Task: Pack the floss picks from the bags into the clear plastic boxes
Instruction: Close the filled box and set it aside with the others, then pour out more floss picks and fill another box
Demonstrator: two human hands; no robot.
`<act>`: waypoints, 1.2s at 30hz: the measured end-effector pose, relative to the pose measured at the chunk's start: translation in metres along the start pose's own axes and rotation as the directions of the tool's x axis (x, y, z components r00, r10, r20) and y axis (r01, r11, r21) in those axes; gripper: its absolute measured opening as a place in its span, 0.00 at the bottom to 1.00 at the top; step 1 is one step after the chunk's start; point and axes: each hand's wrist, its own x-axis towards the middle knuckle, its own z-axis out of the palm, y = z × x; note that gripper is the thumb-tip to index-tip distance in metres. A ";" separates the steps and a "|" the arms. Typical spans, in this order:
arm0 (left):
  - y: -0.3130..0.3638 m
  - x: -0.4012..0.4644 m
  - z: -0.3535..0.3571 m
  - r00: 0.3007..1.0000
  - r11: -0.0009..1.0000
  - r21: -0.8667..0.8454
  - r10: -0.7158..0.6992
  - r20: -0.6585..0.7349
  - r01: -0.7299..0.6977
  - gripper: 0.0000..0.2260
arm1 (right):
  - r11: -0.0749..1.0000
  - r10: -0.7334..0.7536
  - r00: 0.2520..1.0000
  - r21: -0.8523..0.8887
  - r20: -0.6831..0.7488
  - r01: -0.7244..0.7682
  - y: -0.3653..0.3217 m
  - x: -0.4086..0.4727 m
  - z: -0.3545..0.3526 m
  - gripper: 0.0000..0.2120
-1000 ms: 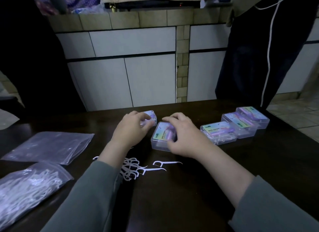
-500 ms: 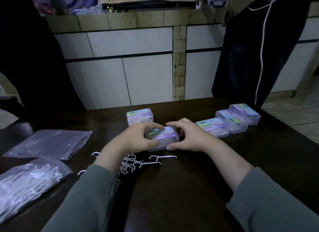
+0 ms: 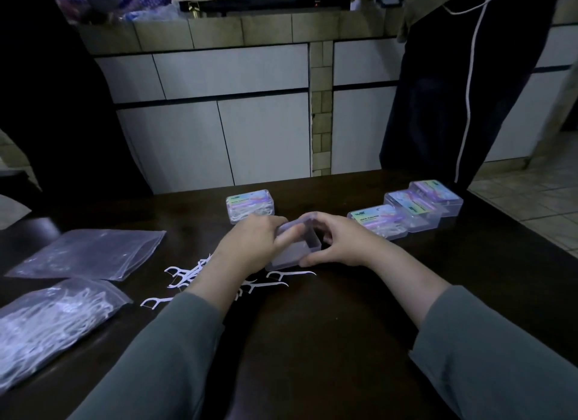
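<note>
Between both hands, clear plastic box (image 3: 292, 251) gripped by left hand (image 3: 250, 243) and right hand (image 3: 339, 247), long axis slanting far-left.

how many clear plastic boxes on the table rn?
5. One open box held in both hands at centre; one closed box just behind the left hand; three closed boxes in a row at right. None seem hidden.
</note>
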 end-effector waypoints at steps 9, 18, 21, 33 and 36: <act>-0.031 -0.006 0.003 0.908 0.816 -0.566 -0.317 -0.274 0.114 0.06 | 1.000 -0.013 0.993 -0.003 -0.121 0.012 0.000 -0.006 0.007 0.46; -0.040 -0.001 0.009 0.950 0.914 -0.380 -0.233 -0.210 0.141 0.04 | 0.996 0.016 0.995 -0.086 -0.097 -0.024 -0.010 -0.008 0.012 0.41; -0.043 -0.002 0.009 0.980 0.933 -0.320 -0.191 -0.055 0.164 0.13 | 0.991 0.026 0.993 -0.124 -0.115 -0.041 -0.011 -0.009 0.013 0.41; -0.032 0.012 0.012 0.986 0.988 -0.143 -0.085 -0.146 0.063 0.12 | 0.972 0.070 0.981 -0.209 -0.182 -0.108 -0.012 -0.009 0.016 0.40; -0.035 0.005 0.006 0.978 0.986 -0.161 -0.069 -0.199 0.037 0.12 | 0.967 0.054 0.978 -0.232 -0.203 -0.102 -0.012 -0.011 0.018 0.42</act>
